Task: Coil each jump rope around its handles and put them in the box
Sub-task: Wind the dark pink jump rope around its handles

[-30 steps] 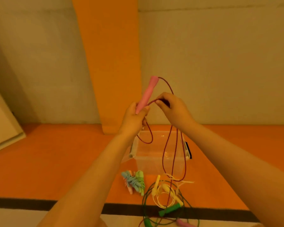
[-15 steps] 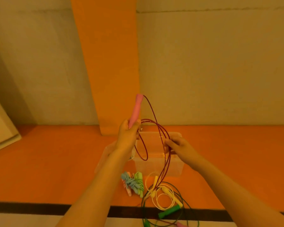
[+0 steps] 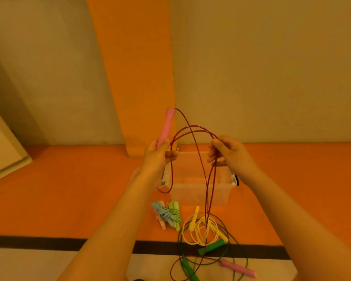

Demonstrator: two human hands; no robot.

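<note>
My left grip (image 3: pixel 156 157) is clenched round the lower end of a pink handle (image 3: pixel 166 126), which stands nearly upright, tilted a little to the right, with its top clear above my fingers. From that top the dark red rope (image 3: pixel 193 130) arcs over to my right grip (image 3: pixel 229 157), which pinches several strands between thumb and curled fingers. Two strands bow between the grips at about the same height. One loop sags below my left grip, and the longer strands drop from my right grip, passing in front of the clear plastic box (image 3: pixel 199 191) down to the orange floor (image 3: pixel 69 199).

The box stands on the floor below and between my grips, its top open. Just in front of it on the left lies a wound bundle of blue, green and pink ropes (image 3: pixel 166 216), outside the box. To the right of the bundle a yellow rope (image 3: pixel 199 230) lies in loose rings, and a green rope (image 3: pixel 211 247) circles around it, with one green handle across a black stripe (image 3: pixel 49 243) on the floor and the other nearer to me. The red rope's other pink handle (image 3: pixel 238 268) lies on the pale strip at the near edge, right of the green one.

Behind the box rises an orange pillar (image 3: pixel 134 67) against a pale wall (image 3: pixel 272 67).
</note>
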